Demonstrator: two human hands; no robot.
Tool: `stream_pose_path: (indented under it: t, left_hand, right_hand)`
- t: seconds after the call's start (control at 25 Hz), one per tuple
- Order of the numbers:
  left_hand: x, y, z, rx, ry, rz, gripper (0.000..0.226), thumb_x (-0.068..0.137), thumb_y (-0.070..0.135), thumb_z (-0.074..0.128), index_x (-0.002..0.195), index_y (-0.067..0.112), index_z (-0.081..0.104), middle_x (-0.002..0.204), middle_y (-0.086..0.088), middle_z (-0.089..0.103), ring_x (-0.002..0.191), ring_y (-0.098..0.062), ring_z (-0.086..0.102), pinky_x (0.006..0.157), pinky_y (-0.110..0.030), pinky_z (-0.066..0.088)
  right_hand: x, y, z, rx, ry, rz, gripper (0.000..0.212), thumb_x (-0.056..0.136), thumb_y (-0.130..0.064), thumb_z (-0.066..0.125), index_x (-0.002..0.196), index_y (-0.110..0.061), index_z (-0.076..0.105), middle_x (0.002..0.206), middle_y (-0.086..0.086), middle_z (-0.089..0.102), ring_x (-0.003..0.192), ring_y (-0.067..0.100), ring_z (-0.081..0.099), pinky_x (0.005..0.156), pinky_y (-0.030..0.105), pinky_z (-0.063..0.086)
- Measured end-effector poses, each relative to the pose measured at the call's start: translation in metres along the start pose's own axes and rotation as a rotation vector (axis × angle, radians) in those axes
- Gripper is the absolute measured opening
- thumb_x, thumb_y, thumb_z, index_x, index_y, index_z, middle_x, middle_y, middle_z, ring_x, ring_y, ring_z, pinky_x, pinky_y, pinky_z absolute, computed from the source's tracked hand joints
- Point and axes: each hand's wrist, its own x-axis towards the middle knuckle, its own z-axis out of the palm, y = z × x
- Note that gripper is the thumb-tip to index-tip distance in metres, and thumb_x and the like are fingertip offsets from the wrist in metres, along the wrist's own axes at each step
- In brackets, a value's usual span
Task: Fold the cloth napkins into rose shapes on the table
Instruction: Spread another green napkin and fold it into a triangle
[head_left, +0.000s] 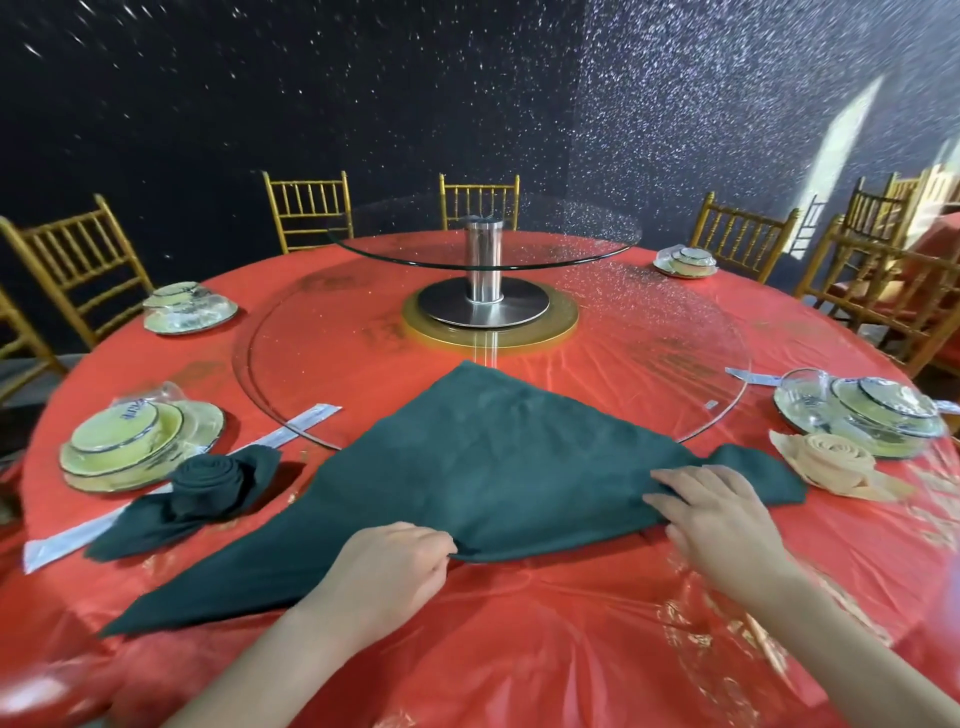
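As a dark green napkin (498, 457) lies folded in a triangle at the near edge of the red table (571, 623), the left hand (395, 571) pinches its long edge; the right hand (727, 519) lays loosely bent fingers over the bunched right corner, grip unclear. An uneven start could roll the band crooked, leaving a lopsided rose

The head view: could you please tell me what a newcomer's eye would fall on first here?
A dark green napkin, folded into a triangle, lies on the red table in front; the left hand pinches its near edge and the right hand rests on its right part. Two finished roses flank it: a dark green rose at left, a beige rose at right.
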Motion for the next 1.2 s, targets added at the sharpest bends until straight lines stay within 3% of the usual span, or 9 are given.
stream_pose_path:
  t: [0.16,0.24,0.32,0.36,0.4,0.48,0.92,1.08,1.2]
  left_hand:
    - [-0.015,0.013,-0.006,-0.09,0.014,0.008,0.02,0.076,0.033,0.046,0.075,0.028,0.065,0.073,0.017,0.066,0.069,-0.005,0.064,0.051,-0.019,0.049]
    - [-0.017,0.024,-0.01,-0.083,-0.014,0.011,0.026,0.08,0.045,0.046,0.081,0.029,0.067,0.085,0.016,0.069,0.082,-0.009,0.067,0.07,-0.024,0.055]
    - [-0.014,0.034,-0.013,0.01,-0.101,-0.115,0.061,0.086,0.069,0.021,0.115,0.035,0.063,0.128,0.012,0.059,0.121,-0.017,0.054,0.103,-0.042,0.04]
    - [-0.012,0.037,-0.012,0.015,-0.17,-0.2,0.084,0.079,0.077,-0.004,0.134,0.039,0.047,0.148,0.01,0.039,0.138,-0.022,0.034,0.112,-0.049,0.022]
    - [-0.011,0.038,-0.01,-0.016,-0.263,-0.285,0.102,0.065,0.08,-0.022,0.143,0.041,0.03,0.156,0.009,0.02,0.145,-0.024,0.015,0.114,-0.052,0.008]
    - [-0.008,0.038,-0.004,-0.04,-0.33,-0.351,0.116,0.048,0.078,-0.037,0.147,0.043,0.013,0.159,0.008,0.003,0.146,-0.025,-0.001,0.114,-0.055,-0.001]
    - [0.001,0.036,-0.002,0.01,-0.393,-0.322,0.091,0.067,0.074,-0.023,0.149,0.04,0.001,0.159,0.004,-0.008,0.146,-0.022,-0.011,0.115,-0.053,-0.005]
    - [0.013,0.058,-0.005,-0.031,-0.343,-0.277,0.061,0.096,0.051,0.01,0.151,0.025,0.004,0.159,0.005,-0.009,0.145,-0.013,-0.013,0.117,-0.045,-0.005]
    - [0.026,0.079,0.004,-0.093,-0.329,-0.196,0.061,0.098,0.044,0.014,0.152,0.017,0.004,0.159,0.004,-0.006,0.145,-0.01,-0.01,0.118,-0.038,-0.004]
  right_hand:
    - [-0.03,-0.001,-0.021,0.083,-0.039,0.093,0.04,0.072,-0.027,0.04,0.087,-0.019,0.076,0.097,0.0,0.072,0.084,0.021,0.069,0.087,0.031,0.038]
    - [-0.046,-0.004,-0.026,0.135,-0.147,0.174,0.042,0.074,-0.036,0.041,0.095,-0.02,0.074,0.105,0.001,0.071,0.093,0.022,0.068,0.092,0.032,0.042]
    - [-0.057,-0.008,-0.027,0.178,-0.28,0.262,0.054,0.08,-0.057,0.037,0.116,-0.029,0.066,0.125,-0.003,0.061,0.115,0.021,0.059,0.1,0.037,0.041]
    - [-0.061,-0.009,-0.026,0.193,-0.328,0.305,0.065,0.08,-0.07,0.027,0.127,-0.036,0.055,0.136,-0.008,0.049,0.129,0.018,0.046,0.107,0.039,0.034]
    - [-0.065,-0.009,-0.024,0.206,-0.388,0.349,0.076,0.076,-0.081,0.011,0.135,-0.043,0.041,0.142,-0.015,0.033,0.139,0.014,0.03,0.113,0.038,0.023]
    - [-0.068,-0.008,-0.022,0.214,-0.467,0.423,0.092,0.062,-0.088,-0.016,0.139,-0.052,0.02,0.148,-0.019,0.012,0.144,0.009,0.006,0.117,0.035,0.006]
    - [-0.064,-0.012,-0.022,0.173,-0.501,0.554,0.111,0.05,-0.088,-0.027,0.145,-0.046,0.014,0.157,-0.01,0.008,0.144,0.007,-0.003,0.117,0.034,-0.002]
    - [-0.063,-0.013,-0.024,0.165,-0.519,0.551,0.112,0.049,-0.087,-0.028,0.145,-0.046,0.012,0.157,-0.012,0.006,0.144,0.006,-0.004,0.117,0.033,-0.002]
    - [-0.063,-0.014,-0.025,0.17,-0.52,0.554,0.111,0.05,-0.088,-0.028,0.145,-0.046,0.012,0.157,-0.011,0.006,0.144,0.007,-0.004,0.117,0.034,-0.002]
